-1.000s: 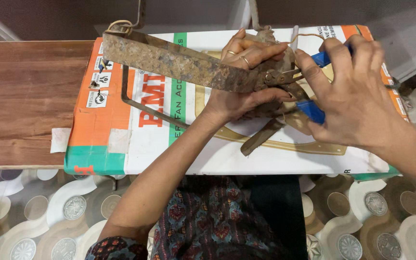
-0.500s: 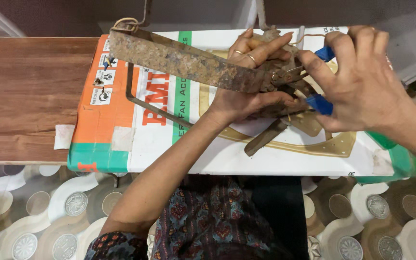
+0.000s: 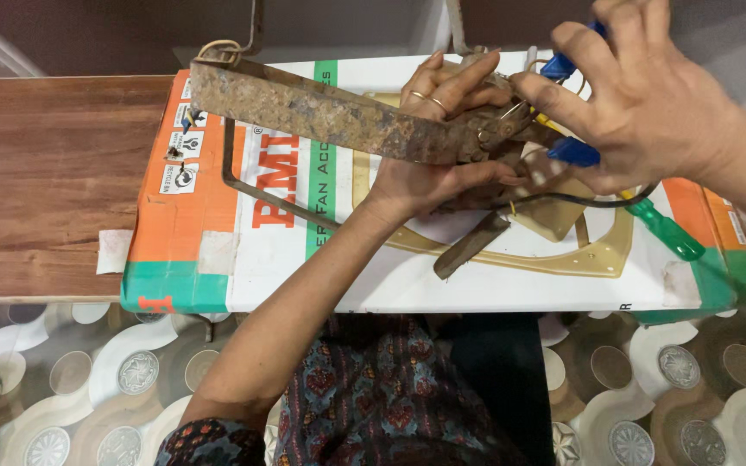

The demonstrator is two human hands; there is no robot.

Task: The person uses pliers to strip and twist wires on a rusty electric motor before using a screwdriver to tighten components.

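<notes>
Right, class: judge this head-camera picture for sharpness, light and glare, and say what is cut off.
Head view: even, soft light with no hard shadows; the rusty metal bracket and left hand are sharp; the right hand is slightly soft and clipped at the top edge; faint sheen on the green screwdriver handle and wooden tabletop; no strong glare on the printed cardboard box.

Pliers [image 3: 567, 112] mostly hidden inside right hand [image 3: 649, 103]; jaws lost among rusty bracket [image 3: 321, 112] hub. Right fingertips cut off by top edge.
</notes>
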